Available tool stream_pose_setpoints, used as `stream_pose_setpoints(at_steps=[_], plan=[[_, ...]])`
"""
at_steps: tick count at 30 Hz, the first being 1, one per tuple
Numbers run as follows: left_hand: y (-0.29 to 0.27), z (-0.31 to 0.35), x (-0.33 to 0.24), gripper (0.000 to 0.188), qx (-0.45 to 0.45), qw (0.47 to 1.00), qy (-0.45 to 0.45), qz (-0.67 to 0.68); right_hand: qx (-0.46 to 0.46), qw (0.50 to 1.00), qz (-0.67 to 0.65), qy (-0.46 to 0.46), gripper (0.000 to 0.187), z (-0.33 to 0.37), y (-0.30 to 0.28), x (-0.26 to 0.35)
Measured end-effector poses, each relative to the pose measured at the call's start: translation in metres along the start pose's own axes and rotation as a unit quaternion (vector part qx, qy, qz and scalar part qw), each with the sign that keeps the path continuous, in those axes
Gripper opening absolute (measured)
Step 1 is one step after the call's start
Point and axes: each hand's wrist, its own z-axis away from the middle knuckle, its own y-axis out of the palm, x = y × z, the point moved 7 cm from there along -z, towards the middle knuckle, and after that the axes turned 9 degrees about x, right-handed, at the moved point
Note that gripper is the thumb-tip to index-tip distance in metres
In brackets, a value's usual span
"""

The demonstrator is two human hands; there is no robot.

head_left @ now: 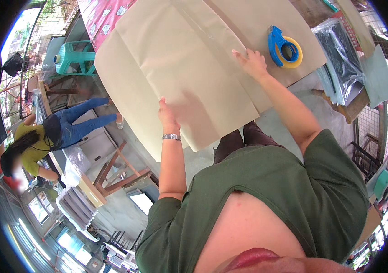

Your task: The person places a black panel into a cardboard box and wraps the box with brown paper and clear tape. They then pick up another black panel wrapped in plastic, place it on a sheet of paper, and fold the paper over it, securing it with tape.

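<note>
A large sheet of brown kraft paper [135, 41] covers the table before me, with a folded panel [194, 73] running lengthwise along its middle. My left hand [170, 117], with a metal watch band at the wrist, is at the panel's left part; its thumb points away from me, while its other fingers are blurred or hidden. At the panel's right edge, my right hand [252, 63] touches the paper with fingers spread. Just right of it lies a blue handheld tape dispenser [276, 45] with a yellowish tape roll.
Plastic-wrapped dark sheets [339, 54] are stacked on a stand at the right. Pink patterned cloth [103, 18] lies at the far left of the table. Beyond it stands a green plastic stool [75, 58]. A person in a yellow-green shirt [30, 145] works at another table on the left.
</note>
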Motion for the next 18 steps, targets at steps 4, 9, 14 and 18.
stream_pose_setpoints(at_steps=[4,9,14,18], plan=[[-0.025,-0.004,-0.015,0.061,-0.002,0.996,0.072,-0.057,0.070,0.981,-0.101,-0.151,0.075,-0.018,0.009,-0.017],[-0.053,0.013,0.050,0.058,0.034,0.957,0.196,-0.210,0.209,0.936,-0.044,-0.280,0.091,0.012,0.003,-0.069],[-0.056,0.051,0.118,0.064,0.077,0.959,0.187,-0.199,0.066,0.905,0.182,-0.379,0.102,0.087,0.025,-0.094],[0.001,0.051,0.120,0.081,0.121,0.983,0.120,-0.072,-0.140,0.940,-0.001,-0.313,0.101,0.091,0.082,-0.073]])
